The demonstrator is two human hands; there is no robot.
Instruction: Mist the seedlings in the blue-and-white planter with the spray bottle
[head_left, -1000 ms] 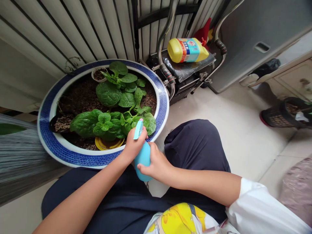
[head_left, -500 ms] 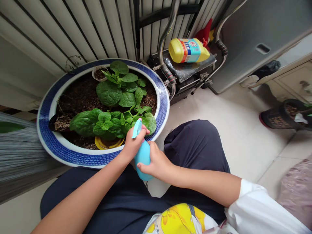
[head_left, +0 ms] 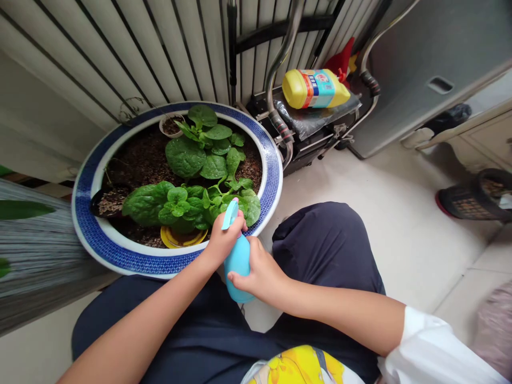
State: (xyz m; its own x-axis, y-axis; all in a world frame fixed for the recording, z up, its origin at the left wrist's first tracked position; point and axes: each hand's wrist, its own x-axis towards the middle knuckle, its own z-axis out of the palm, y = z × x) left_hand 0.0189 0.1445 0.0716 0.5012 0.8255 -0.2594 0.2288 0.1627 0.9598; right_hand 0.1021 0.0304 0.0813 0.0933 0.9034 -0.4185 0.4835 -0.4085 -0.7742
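Observation:
A light blue spray bottle (head_left: 237,261) is held between both hands, its head tilted away from me towards the leafy green plants (head_left: 192,205). My left hand (head_left: 224,234) is closed around the neck and trigger, its fingers partly hidden behind the head. Lower down, my right hand (head_left: 262,269) wraps the bottle's body, with the thumb across its front. Just beyond the nozzle, the plants grow in a large round planter with a blue and white rim (head_left: 276,176). Drops glisten on some leaves. No spray is visible.
Inside the planter are a yellow pot (head_left: 182,238), a small white pot (head_left: 170,126) and a dark scoop-like container (head_left: 108,201). A yellow bottle (head_left: 314,89) lies on a folded metal-framed cart (head_left: 286,125). Farther right stands a black basket-like pot (head_left: 472,197).
The whole view has shifted slightly, so the planter and cart appear a little farther right and lower. Both hands keep their hold on the spray bottle.

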